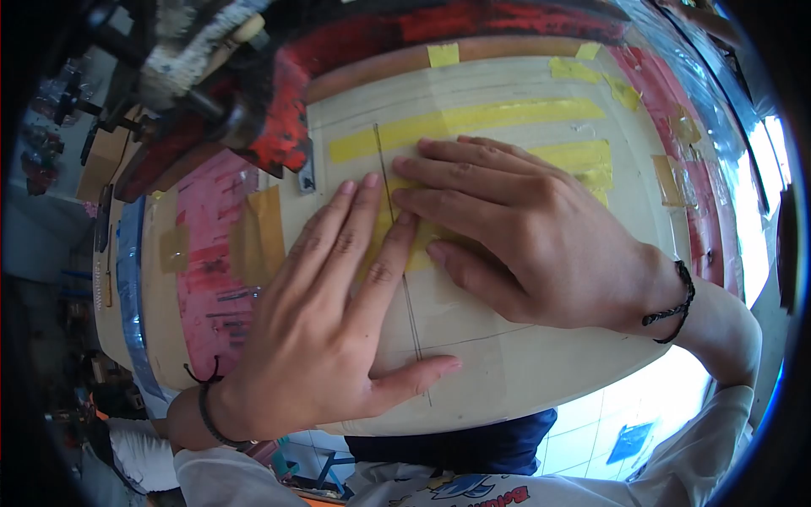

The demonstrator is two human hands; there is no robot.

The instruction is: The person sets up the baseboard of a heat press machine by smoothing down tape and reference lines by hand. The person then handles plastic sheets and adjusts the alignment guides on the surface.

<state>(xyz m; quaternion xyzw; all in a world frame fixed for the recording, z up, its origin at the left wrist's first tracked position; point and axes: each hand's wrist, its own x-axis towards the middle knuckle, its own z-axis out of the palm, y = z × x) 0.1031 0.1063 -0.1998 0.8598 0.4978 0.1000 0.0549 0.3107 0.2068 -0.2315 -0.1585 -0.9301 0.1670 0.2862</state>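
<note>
My left hand (329,313) lies flat on a cream sheet (498,372), palm down, fingers stretched and thumb spread to the side. My right hand (524,228) rests beside it, fingers extended over yellow tape (473,118) strips stuck to the sheet. Both sets of fingertips meet near a thin dark line (384,160) that runs down the sheet; whether its upper part is drawn or laid on, I cannot tell. Fainter pencil lines (410,313) continue below. Part of the tape is hidden under my hands. Neither hand grips anything.
A worn red metal frame (287,110) arches over the far side, with a small metal piece (307,176) at its end. Pink-red sheets (211,253) lie left and right, held by tape. Blue tape (131,279) edges the left. Tiled floor (583,439) shows below.
</note>
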